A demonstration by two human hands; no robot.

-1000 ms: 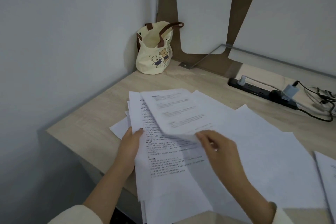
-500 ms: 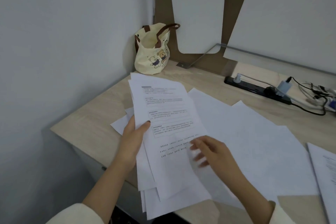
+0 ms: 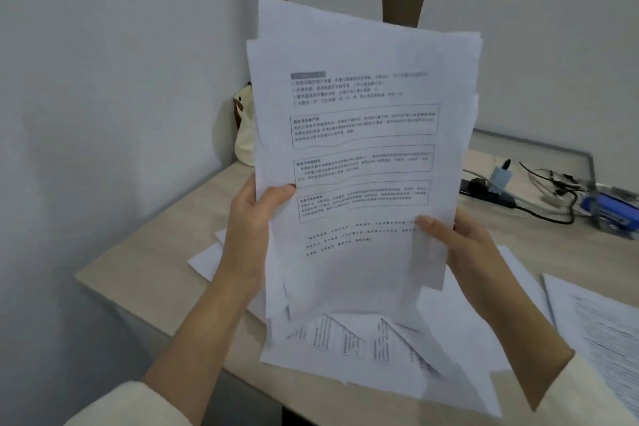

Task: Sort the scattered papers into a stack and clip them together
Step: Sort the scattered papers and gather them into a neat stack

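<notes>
both hands gripping upright papers — desk

Dim, even indoor light, soft shadows, printed text blurred, perhaps slight wide-angle edge bending

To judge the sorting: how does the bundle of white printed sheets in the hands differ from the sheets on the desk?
The bundle of white printed sheets stands upright, gripped by left hand and right hand; the loose white sheets lie flat on the wooden desk. The bundle is gathered; the loose sheets fan out. Both are printed.
</notes>
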